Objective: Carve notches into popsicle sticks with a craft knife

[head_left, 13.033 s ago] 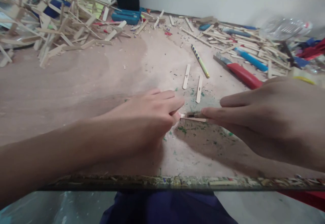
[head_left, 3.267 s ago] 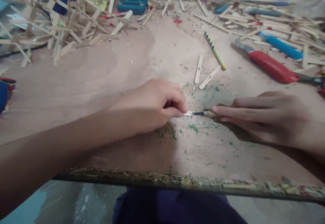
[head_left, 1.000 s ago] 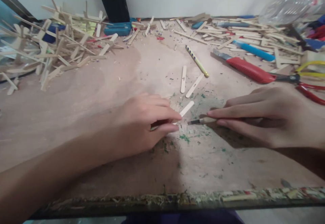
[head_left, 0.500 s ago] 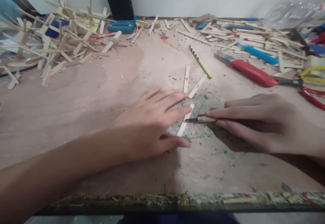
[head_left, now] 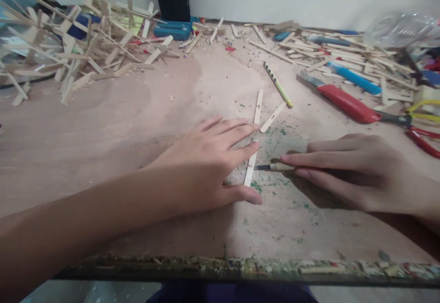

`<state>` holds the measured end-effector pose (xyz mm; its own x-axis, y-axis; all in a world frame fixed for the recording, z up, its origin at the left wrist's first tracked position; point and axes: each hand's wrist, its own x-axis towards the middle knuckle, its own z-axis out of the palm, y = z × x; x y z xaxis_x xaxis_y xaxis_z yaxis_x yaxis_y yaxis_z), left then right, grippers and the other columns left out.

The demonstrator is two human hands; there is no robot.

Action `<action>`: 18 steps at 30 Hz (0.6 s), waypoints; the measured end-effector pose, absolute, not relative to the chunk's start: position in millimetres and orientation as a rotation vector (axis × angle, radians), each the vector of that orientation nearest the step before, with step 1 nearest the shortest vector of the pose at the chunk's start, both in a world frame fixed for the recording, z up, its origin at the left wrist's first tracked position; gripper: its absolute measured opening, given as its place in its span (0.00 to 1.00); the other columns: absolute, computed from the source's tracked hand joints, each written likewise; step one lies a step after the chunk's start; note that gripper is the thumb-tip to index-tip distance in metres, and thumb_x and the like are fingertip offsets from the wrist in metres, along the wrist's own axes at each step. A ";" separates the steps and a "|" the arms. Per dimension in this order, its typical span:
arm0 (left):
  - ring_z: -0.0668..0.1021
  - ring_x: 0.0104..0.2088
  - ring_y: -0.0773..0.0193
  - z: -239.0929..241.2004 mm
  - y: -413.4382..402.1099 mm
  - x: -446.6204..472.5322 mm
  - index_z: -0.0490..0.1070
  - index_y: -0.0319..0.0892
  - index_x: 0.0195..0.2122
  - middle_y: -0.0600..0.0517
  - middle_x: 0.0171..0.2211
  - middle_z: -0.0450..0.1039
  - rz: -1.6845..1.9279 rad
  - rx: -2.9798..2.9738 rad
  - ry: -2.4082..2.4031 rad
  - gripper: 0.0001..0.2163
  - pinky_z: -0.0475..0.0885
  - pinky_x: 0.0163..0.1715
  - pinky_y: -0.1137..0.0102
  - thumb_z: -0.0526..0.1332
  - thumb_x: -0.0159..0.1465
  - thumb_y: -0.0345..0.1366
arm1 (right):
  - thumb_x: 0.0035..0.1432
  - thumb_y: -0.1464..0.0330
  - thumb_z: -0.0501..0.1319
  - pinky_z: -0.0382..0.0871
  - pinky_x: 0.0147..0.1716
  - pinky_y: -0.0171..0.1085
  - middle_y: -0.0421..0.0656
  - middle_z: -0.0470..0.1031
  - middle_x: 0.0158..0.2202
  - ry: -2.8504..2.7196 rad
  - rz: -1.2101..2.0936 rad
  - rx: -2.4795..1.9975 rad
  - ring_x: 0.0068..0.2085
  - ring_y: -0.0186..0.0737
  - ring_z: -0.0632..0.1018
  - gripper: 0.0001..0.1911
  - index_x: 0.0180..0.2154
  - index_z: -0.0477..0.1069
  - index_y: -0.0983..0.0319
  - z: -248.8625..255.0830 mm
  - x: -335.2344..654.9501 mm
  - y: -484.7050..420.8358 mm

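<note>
My left hand [head_left: 209, 165] lies palm down on the table with its fingers spread. Its index fingertip and thumb hold a pale craft stick [head_left: 250, 165] at its two ends; a small rough nick shows on the stick's middle. In my right hand [head_left: 354, 172] is a thin wood-carving knife [head_left: 280, 167], pinched between thumb and fingers. The blade points left, its tip just beside the craft stick. Beyond my left fingertips lie a second craft stick [head_left: 258, 106] and a third stick [head_left: 273, 117], each with a mark or slot in the middle.
A yellow pencil [head_left: 277, 84] lies behind the sticks. To the right are a red-handled cutter [head_left: 347, 103], a blue cutter [head_left: 355, 78], scissors [head_left: 422, 133] and a stick pile [head_left: 333, 48]. A tangle of glued sticks [head_left: 92, 51] stands back left. Shavings line the front edge [head_left: 192, 266].
The craft stick under my left hand has turned more upright. The knife blade has come off the stick and moved slightly right. The whole view has shifted a little.
</note>
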<state>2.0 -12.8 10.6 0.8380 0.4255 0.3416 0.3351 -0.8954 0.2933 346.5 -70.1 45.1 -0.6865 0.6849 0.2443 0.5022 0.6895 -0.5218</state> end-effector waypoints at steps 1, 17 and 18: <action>0.78 0.82 0.33 11.1 -14.3 3.3 0.83 0.36 0.73 0.30 0.80 0.79 0.618 2.806 0.588 0.40 0.73 0.85 0.39 0.73 0.79 0.68 | 0.87 0.71 0.65 0.72 0.26 0.40 0.41 0.92 0.43 -2.482 0.586 -0.931 0.30 0.36 0.84 0.29 0.79 0.80 0.42 45.8 346.3 -70.6; 0.64 0.91 0.24 30.5 -2.9 -6.3 0.78 0.34 0.80 0.26 0.91 0.57 0.314 2.835 0.502 0.37 0.66 0.88 0.26 0.68 0.85 0.61 | 0.87 0.71 0.64 0.70 0.27 0.39 0.38 0.86 0.37 -2.466 0.573 -0.949 0.29 0.34 0.81 0.25 0.76 0.82 0.46 42.0 346.5 -71.7; 0.64 0.91 0.26 30.5 -1.5 -6.9 0.79 0.36 0.80 0.27 0.91 0.56 0.315 2.815 0.524 0.38 0.65 0.88 0.27 0.69 0.84 0.63 | 0.87 0.71 0.64 0.69 0.26 0.38 0.37 0.83 0.35 -2.496 0.550 -0.932 0.28 0.32 0.79 0.26 0.76 0.82 0.46 44.2 344.8 -70.6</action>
<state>-6.9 -1.5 30.5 0.9114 0.3776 0.1636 0.3212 -0.9013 0.2908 344.8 -70.6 44.2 -0.6879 0.6840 0.2426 0.5186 0.6971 -0.4951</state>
